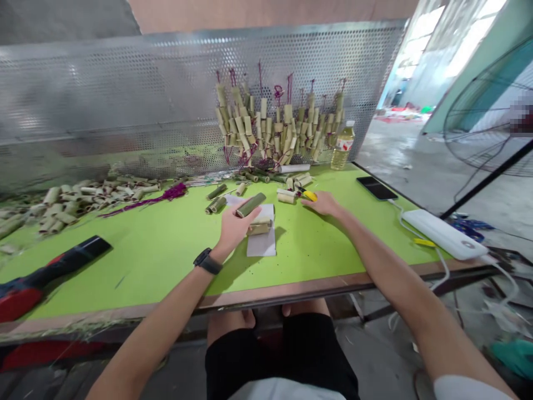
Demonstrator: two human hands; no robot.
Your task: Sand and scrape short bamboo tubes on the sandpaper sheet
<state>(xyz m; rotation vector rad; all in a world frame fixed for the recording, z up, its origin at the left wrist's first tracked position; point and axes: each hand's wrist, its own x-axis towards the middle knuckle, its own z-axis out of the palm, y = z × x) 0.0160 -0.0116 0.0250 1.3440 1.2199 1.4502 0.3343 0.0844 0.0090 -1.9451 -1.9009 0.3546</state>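
Observation:
A short green bamboo tube [251,204] is held in my left hand [234,226], above a white paper [261,247] on the green table [158,255]. Under and beside the fingers, pale bamboo pieces [260,226] lie on the paper. My right hand [322,203] rests farther right, its fingers closed at a yellow-handled tool [308,194]. The tool's dark end points at a few cut bamboo pieces [286,196]. Three green tubes [216,191] lie behind my left hand.
Bamboo pieces [62,208] heap at the left, near purple string [172,191] and a red-black power tool [62,266]. Strung bamboo bundles [287,130] hang on a perforated metal panel [166,100]. An oil bottle [343,147], phone [377,188] and white power strip [443,233] stand or lie right.

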